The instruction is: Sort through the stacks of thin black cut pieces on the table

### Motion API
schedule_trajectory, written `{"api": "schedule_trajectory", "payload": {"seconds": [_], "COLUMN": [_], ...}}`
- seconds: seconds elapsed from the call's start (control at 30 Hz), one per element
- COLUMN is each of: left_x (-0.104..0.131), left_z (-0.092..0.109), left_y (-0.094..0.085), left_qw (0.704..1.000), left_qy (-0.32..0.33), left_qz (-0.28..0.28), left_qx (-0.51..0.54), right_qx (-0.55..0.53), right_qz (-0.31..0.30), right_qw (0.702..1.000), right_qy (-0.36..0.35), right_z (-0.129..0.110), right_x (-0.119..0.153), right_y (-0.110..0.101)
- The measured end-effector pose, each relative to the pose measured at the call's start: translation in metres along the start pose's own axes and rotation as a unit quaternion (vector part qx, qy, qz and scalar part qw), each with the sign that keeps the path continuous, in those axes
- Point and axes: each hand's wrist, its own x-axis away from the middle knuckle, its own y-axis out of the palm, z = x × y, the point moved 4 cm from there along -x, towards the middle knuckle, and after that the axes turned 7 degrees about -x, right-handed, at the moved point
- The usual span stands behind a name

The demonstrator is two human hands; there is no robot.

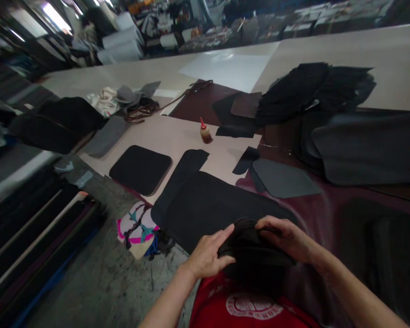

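Both hands hold a black fabric piece (pixel 249 255) close to the red garment at the bottom of the view. My left hand (pixel 213 253) grips its left edge, thumb below and fingers on top. At its upper right edge, my right hand (pixel 282 232) has its fingers closed on the material. Just beyond lies a large flat black sheet (pixel 208 205) at the table's near edge. A grey panel (pixel 287 178) rests farther right, with a small black strip (pixel 246 160) beside it.
A bottle with a red nozzle (pixel 206 134) stands mid-table. A black rounded pad (pixel 140 169) lies left of it. Dark stacked pieces (pixel 372 146) and a black fabric heap (pixel 314 91) are on the right. A patterned bundle (pixel 138 225) hangs below the table edge; rolls (pixel 44 228) lie left.
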Motion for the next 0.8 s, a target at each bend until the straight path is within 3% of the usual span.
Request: {"api": "schedule_trajectory", "payload": {"seconds": [0.13,0.23,0.47,0.8], "left_x": [0.005,0.005,0.002,0.000], "left_z": [0.003,0.008,0.009,0.011], "left_y": [0.005,0.004,-0.002,-0.004], "left_qw": [0.994,0.989,0.989,0.994], "left_qy": [0.022,0.053,0.052,0.047], "left_qz": [0.000,-0.009,-0.018,-0.022], "left_qx": [-0.105,-0.140,-0.137,-0.101], "right_qx": [-0.035,-0.046,-0.107,-0.089], "right_qz": [-0.037,-0.076,-0.093,-0.103], "right_qw": [0.997,0.995,0.989,0.990], "right_qy": [-0.049,-0.037,0.042,0.042], "right_z": [-0.002,-0.009,-0.017,-0.013], "right_x": [0.001,0.004,0.013,0.009], "right_y": [0.002,0.000,-0.004,-0.003]}}
